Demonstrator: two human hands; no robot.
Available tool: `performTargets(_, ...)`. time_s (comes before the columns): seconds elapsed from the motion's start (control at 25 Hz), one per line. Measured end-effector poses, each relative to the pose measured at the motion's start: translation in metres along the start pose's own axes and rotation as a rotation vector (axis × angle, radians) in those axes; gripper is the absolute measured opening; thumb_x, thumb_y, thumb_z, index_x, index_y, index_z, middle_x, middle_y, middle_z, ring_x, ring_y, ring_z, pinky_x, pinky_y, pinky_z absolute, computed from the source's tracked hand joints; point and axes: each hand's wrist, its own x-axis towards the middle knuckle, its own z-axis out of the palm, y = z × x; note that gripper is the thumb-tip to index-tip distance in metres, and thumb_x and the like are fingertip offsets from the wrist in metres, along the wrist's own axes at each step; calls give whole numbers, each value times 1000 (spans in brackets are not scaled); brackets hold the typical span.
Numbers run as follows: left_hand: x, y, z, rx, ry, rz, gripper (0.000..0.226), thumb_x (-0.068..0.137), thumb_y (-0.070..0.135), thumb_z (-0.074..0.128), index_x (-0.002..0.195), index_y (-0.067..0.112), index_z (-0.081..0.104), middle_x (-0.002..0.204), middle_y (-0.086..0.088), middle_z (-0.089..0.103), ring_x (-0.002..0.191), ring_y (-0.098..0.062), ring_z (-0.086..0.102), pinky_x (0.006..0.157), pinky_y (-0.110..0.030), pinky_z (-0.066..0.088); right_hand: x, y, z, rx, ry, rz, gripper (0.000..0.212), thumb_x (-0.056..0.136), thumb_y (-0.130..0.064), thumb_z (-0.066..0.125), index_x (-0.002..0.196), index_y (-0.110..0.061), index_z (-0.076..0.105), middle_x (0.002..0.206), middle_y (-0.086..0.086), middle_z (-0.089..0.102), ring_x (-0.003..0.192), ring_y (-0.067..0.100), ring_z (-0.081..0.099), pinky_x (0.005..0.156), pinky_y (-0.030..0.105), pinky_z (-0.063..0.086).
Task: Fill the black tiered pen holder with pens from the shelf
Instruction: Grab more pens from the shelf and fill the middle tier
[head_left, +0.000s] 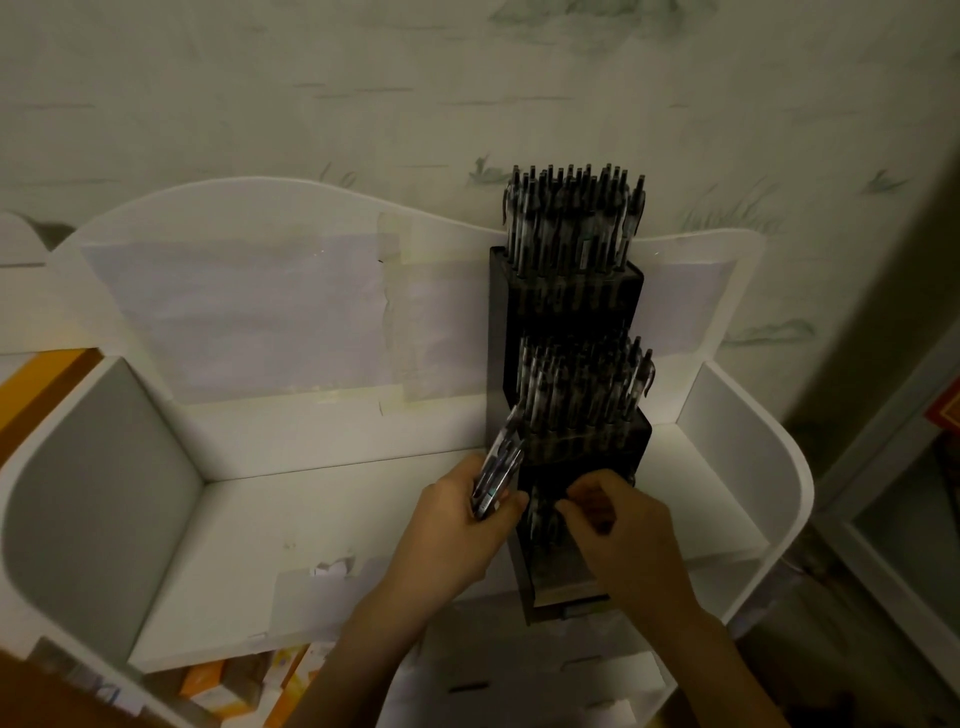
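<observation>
left hand (457, 525) grips pens (497, 475) (tips up-right) | right hand (618, 525) fingers pinch pen, upright

Two bare forearms (363, 639), no sleeves, bare hands (457, 525)

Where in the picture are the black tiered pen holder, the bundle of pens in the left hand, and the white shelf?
black tiered pen holder (576, 301): head view, front wall of the top tier.
bundle of pens (497, 475): head view, barrels above the left hand's fingers.
white shelf (291, 525): head view, bare floor.
</observation>
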Motion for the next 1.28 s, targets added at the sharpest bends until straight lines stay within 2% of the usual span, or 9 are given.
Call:
performTargets(0.16,1,1,7,1,-23,3,12,90,30,65,94,36,56,64,19,61,44,-5,56,41,-19,45,11,-34,-15,164,67,-13,8,83,-19,74,91,-20,72,80,-12,71,76,1,67,69,10,52)
performTargets(0.4,3,6,18,42,-62,0,14,90,31,64,103,27,60,75,3,65,51,-5,58,48,-31,54,16,-56,-20,385,-72,176,15,82,-20,75,93,-29,72,86,-15,74,82,-1,69,72,11,53)
performTargets(0.56,3,9,20,51,-85,20,13,91,29,63,104,27,59,77,3,65,50,-3,58,49,-26,51,17,-53,-25,440,-107,256,11,82,-21,74,93,-24,75,85,-12,75,82,1,69,72,14,55)
performTargets(0.76,9,16,20,-3,-81,50,13,92,33,64,101,25,59,76,7,64,50,1,59,48,-15,42,20,-54,-34,566,-65,259,8,81,-23,73,89,-21,73,84,-8,76,79,8,72,67,14,54)
performTargets(0.84,10,17,18,11,-92,65,14,91,37,64,99,27,59,74,7,65,49,1,59,47,-15,42,20,-56,-35,607,-30,257,6,82,-20,72,88,-20,72,82,-6,76,77,10,73,65,14,54)
performTargets(0.96,10,12,13,63,-96,59,19,88,45,65,101,30,60,69,8,64,47,-2,57,42,-20,43,27,-61,-48,721,125,269,5,81,-16,73,86,-16,74,78,2,76,73,17,74,64,16,55)
performTargets(1.12,10,2,10,34,-50,33,16,93,39,60,81,32,53,54,13,56,41,-3,50,38,-23,41,37,-57,-76,643,357,128,9,78,-21,77,86,-18,75,77,1,76,72,17,74,68,19,57)
performTargets(1.2,11,1,8,8,-19,23,18,95,39,57,78,34,51,52,13,55,39,-3,48,37,-20,40,34,-50,-78,529,369,71,11,78,-19,78,88,-18,75,76,-3,76,71,13,73,69,17,56)
performTargets(1.28,11,1,7,-17,-3,21,20,96,40,53,78,34,50,50,10,53,37,-3,46,37,-20,39,27,-40,-69,402,318,73,11,77,-20,79,86,-27,75,77,-10,75,71,7,72,68,13,54)
